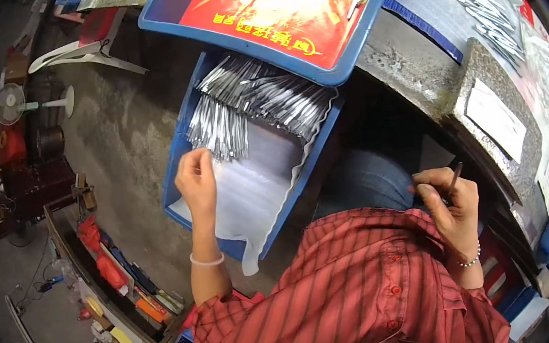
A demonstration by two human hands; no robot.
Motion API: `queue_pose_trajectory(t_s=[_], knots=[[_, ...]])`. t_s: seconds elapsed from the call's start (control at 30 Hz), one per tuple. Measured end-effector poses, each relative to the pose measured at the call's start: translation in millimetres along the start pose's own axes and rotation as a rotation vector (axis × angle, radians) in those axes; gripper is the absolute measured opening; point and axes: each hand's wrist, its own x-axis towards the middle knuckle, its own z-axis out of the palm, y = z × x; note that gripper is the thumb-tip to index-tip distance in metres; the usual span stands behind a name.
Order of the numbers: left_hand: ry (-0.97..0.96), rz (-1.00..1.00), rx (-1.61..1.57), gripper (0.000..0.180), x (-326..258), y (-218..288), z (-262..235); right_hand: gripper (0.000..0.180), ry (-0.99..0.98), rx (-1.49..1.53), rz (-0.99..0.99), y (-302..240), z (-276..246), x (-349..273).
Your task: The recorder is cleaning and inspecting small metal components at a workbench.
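My left hand [197,184] hangs over the near left part of a blue crate [172,139], beside a bundle of thin silvery metal strips [218,129]. Its fingers are curled toward the thumb, and I cannot make out what, if anything, is pinched there. More metal strips [279,95] lie in a thick layer at the crate's far end, with a translucent plastic sheet [250,195] lining the near part. In front of my chest on the right, my right hand [454,208] is closed around a thin dark stick [455,178] that pokes up past the fingers.
A second blue crate [344,70] overlaps the far end, holding a red printed sheet [254,9] and metal pieces. To the right, a workbench [406,73] carries scattered metal strips [488,15] and white paper [495,118]. A fan [11,104], a white-framed chair [85,54] and a cluttered wooden trough [95,276] stand left.
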Motion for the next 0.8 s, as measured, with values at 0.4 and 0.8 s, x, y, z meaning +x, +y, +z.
queue_pose_trajectory(t_s=[0.4,0.8], knots=[[0.071,0.144,0.391,0.016,18,-14,21,0.014,-0.092,-0.178,-0.023,-5,2,1],[-1.058,0.036,-2.118,0.071,-56,275,26,0.019,-0.171,-0.130,-0.105,1,-14,-12]])
